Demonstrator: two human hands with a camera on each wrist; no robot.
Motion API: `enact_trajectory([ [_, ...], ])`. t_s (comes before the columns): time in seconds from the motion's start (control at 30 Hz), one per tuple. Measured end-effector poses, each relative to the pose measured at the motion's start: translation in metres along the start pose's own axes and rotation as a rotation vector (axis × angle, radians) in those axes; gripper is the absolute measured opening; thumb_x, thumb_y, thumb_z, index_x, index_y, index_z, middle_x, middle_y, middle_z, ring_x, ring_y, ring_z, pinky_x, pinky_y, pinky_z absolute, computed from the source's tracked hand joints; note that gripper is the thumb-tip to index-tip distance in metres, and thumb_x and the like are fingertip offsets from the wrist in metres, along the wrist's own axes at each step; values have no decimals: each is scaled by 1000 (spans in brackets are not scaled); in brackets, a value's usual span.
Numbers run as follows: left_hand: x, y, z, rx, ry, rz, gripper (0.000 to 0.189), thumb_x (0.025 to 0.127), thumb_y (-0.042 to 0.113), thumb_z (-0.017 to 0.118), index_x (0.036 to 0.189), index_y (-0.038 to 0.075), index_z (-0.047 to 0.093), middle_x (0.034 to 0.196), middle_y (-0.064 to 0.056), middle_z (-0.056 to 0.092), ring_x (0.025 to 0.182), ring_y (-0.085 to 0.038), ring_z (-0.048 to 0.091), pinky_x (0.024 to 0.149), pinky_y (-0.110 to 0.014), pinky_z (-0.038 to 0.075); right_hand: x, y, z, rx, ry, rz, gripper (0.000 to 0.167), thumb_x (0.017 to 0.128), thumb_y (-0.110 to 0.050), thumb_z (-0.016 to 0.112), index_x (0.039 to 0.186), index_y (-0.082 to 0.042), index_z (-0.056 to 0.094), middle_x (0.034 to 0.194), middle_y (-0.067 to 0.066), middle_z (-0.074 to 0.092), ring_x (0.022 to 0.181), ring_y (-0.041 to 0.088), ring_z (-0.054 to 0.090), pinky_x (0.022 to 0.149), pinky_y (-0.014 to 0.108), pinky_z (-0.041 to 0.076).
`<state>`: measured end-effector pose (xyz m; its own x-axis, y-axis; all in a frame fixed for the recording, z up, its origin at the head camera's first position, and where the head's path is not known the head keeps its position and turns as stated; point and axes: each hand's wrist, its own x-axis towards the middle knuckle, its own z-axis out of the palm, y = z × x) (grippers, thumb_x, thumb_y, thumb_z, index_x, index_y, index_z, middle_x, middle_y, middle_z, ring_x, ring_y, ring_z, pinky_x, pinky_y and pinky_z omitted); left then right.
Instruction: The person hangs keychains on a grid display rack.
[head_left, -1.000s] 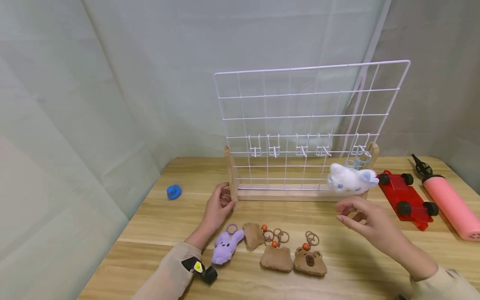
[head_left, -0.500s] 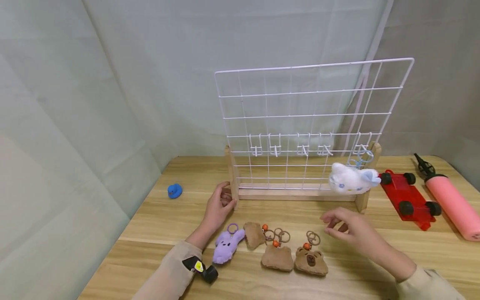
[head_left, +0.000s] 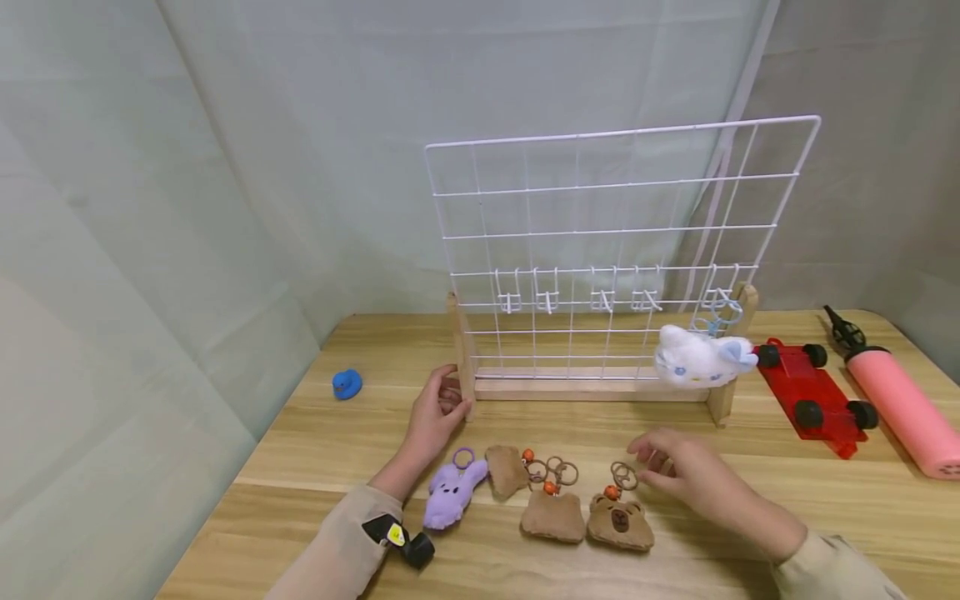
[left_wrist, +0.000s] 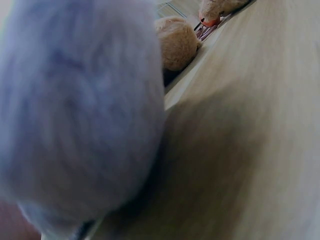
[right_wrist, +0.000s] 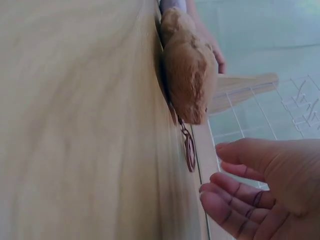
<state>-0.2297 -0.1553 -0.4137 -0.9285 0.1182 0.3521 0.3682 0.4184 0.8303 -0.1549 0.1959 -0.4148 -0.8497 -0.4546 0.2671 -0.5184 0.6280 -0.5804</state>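
Right hand (head_left: 693,477) has moved nearer the bear (head_left: 620,533). Left hand (head_left: 432,421) grips the rack (head_left: 562,391); the bear's ring (head_left: 624,476) lies just left of the right hand, thumb and fingers parted: apparently a reach, calling for a pinch on it.

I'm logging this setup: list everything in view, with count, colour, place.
Table: 1, wood-toned, below
Cloth: count unclear, pale, behind
Stand: 1, pale wood, on table
Wire grid: 1, white, in stand
Hooks: 5, white, on grid
White plush: 1, white and blue, rightmost hook
Brown plushes: 3, brown, before stand
Purple plush: 1, purple, left of those
Duck: 1, blue, left
Wheeled toy: 1, red, right of stand
Cylinder: 1, pink, far right
Strapped device: 1, black, left sleeve
Sleeves: 2, beige, on arms
Left hand: 1, bare, gripping stand's left end
Right hand: 1, bare, near rightmost brown plush
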Motion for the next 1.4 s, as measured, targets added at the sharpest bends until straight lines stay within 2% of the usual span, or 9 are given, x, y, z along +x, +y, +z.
enact_trajectory([
  [0.23,5,-30,8,-12,25,-13,57,82,-10,66,133,-6,41,108,-28,60,85,-30,61,70,-22,56,0,1,8,-37,-7,13,19,78,-8,75,95,-8,68,84,-5,64,70,-4,52,59,18,50],
  [0.37,7,-35,8,-18,29,-5,57,82,-8,67,133,-4,42,109,-26,61,84,-27,61,69,-19,55,-1,1,12,-53,3,18,17,78,-10,76,92,-12,68,83,-7,62,70,-4,49,58,18,47],
  [0.5,7,-28,6,-16,29,-7,57,81,-11,66,133,-7,41,108,-29,60,85,-32,61,71,-23,57,-1,1,14,-68,13,28,17,78,-14,76,93,-13,68,83,-9,59,69,-5,46,56,17,45],
  [0.63,4,-9,2,-3,16,0,55,81,-13,65,130,-12,41,107,-32,59,85,-35,60,73,-26,58,-1,2,15,-65,13,32,19,78,-14,77,95,-11,68,83,-9,57,69,-5,46,56,17,45],
  [0.8,0,7,-1,-4,8,-10,53,81,-13,64,129,-12,42,106,-31,59,85,-33,60,73,-22,57,-2,3,16,-63,20,30,21,76,-14,78,94,-13,67,83,-9,56,69,-4,46,56,17,44],
  [1.13,-1,5,-2,-6,7,-2,53,81,-13,64,129,-12,42,106,-31,60,87,-35,60,71,-20,55,-1,2,16,-6,-32,70,21,78,-10,76,92,-13,60,79,-9,60,70,-4,51,60,18,49],
  [1.4,0,5,-1,-3,-1,-5,54,81,-13,64,130,-12,41,107,-31,59,88,-35,60,73,-22,56,-2,0,11,45,-32,65,22,79,-3,73,93,-11,59,76,-10,61,69,-5,52,60,18,51],
])
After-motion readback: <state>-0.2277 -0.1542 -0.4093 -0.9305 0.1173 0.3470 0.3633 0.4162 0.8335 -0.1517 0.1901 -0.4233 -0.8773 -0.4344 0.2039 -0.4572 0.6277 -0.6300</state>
